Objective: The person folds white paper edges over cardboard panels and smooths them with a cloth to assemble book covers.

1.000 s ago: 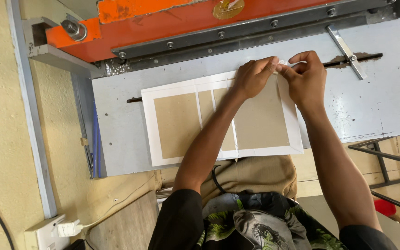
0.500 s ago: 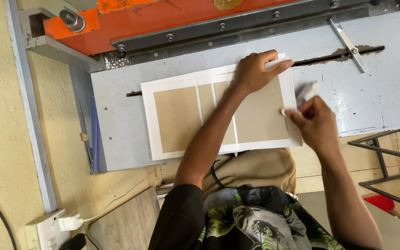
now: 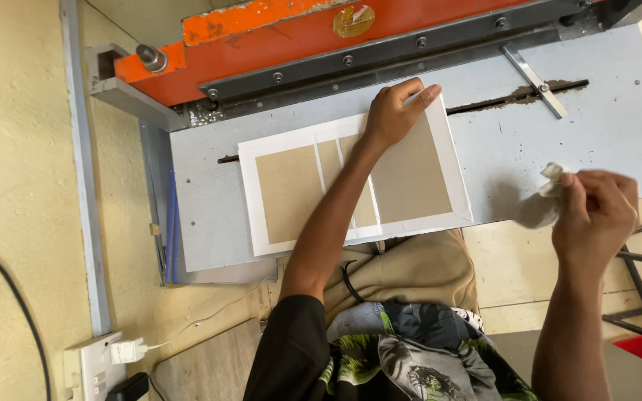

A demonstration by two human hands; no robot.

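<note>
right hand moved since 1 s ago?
Yes. The right hand has left the board cover's top right corner and pulled back to the right, past the grey table's near edge, now pinching a crumpled white scrap.

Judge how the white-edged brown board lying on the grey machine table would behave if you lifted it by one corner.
The board lies dead flat under the left hand, so it is probably stiff card. The narrow strips between its panels suggest it may fold there. It looks thin, so likely light, and could slide on the smooth table.
</note>
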